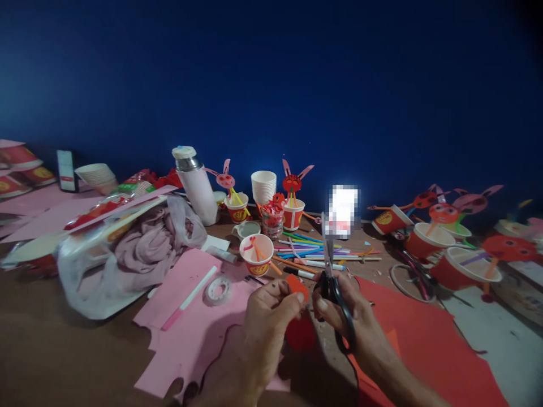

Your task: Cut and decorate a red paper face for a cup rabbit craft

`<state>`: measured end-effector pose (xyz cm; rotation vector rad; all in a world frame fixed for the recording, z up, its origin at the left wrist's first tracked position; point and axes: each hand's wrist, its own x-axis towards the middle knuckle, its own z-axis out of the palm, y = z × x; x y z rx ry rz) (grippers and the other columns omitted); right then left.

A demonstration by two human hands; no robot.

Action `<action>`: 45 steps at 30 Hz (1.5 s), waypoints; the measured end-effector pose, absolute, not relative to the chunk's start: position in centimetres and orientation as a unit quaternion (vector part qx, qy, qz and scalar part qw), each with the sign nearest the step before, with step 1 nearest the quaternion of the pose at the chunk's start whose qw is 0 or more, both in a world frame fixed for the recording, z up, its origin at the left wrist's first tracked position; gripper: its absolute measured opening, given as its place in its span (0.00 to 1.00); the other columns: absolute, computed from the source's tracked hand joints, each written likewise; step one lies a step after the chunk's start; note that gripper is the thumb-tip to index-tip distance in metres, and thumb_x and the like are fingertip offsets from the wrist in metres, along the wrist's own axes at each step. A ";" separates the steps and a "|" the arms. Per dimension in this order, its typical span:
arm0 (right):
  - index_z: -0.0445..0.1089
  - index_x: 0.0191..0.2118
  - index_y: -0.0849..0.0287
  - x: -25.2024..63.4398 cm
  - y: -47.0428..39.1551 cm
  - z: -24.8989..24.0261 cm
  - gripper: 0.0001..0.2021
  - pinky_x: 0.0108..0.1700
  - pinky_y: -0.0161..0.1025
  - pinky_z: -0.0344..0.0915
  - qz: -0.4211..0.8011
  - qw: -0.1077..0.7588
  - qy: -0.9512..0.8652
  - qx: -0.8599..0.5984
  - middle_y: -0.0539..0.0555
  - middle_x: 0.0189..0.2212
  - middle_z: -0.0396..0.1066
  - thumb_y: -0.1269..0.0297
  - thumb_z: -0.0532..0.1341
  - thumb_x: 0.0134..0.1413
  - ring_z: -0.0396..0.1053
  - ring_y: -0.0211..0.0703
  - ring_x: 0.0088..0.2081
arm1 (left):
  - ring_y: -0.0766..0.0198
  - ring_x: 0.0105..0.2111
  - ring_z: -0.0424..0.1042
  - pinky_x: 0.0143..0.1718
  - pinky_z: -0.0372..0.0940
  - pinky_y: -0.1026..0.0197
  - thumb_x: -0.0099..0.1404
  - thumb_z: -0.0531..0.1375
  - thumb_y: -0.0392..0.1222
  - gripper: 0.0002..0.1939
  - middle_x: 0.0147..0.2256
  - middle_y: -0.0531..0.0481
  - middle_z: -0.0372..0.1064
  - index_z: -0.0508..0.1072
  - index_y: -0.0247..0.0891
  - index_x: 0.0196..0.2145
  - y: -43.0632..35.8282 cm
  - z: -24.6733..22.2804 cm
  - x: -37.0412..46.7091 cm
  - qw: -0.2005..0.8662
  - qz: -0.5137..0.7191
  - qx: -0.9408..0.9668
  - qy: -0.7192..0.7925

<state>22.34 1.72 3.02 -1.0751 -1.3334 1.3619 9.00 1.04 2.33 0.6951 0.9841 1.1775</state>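
Observation:
My left hand (267, 328) pinches a small piece of orange paper (297, 287) between thumb and fingers. Close beside it, my right hand (360, 316) grips black-handled scissors (329, 265) with the blades pointing up, apart from the paper. Whether the blades are parted is hard to make out. Below the hands lie a pink paper sheet (190, 299) with cut-out edges on the left and a red paper sheet (424, 339) on the right. A roll of clear tape (218, 290) and a pink-and-white marker (189, 298) rest on the pink sheet.
Behind the hands stand a paper cup (257, 254), scattered coloured pens (309, 249) and a bright phone (343, 210). A white thermos (195, 186) leans at the back. A plastic bag (93, 282) lies left. Cups with paper animal heads, including one red head (507, 249), crowd the right.

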 end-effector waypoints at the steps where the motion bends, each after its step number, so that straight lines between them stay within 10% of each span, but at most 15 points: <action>1: 0.64 0.38 0.56 22.6 1.8 2.9 0.20 0.33 0.35 0.61 0.551 0.439 -0.568 -0.426 0.47 0.27 0.62 0.47 0.63 0.45 0.59 0.38 0.29 | 0.71 0.19 0.60 0.23 0.54 0.68 0.49 0.62 0.40 0.08 0.18 0.56 0.63 0.67 0.34 0.23 1.2 2.4 8.8 0.663 0.529 0.310 0.430; 12: 0.64 0.49 0.52 24.3 1.2 0.1 0.24 0.47 0.49 0.62 0.606 0.276 -0.652 -0.364 0.56 0.36 0.67 0.44 0.58 0.50 0.65 0.52 0.43 | 0.70 0.21 0.58 0.26 0.55 0.66 0.51 0.58 0.40 0.06 0.19 0.56 0.60 0.67 0.35 0.23 2.2 2.8 6.8 0.620 0.549 0.338 0.447; 35: 0.65 0.52 0.49 24.4 0.7 0.3 0.29 0.50 0.56 0.63 0.565 0.243 -0.668 -0.418 0.60 0.48 0.68 0.41 0.58 0.46 0.64 0.62 0.51 | 0.69 0.21 0.62 0.22 0.57 0.66 0.49 0.58 0.39 0.05 0.22 0.52 0.66 0.68 0.34 0.24 2.2 2.6 7.2 0.650 0.533 0.336 0.425; 45: 0.67 0.47 0.50 24.1 0.7 -0.1 0.25 0.44 0.53 0.66 0.576 0.278 -0.655 -0.402 0.56 0.35 0.70 0.42 0.60 0.45 0.68 0.55 0.41 | 0.70 0.18 0.60 0.20 0.55 0.66 0.47 0.57 0.39 0.05 0.19 0.53 0.65 0.68 0.34 0.24 2.0 2.9 6.9 0.660 0.522 0.335 0.424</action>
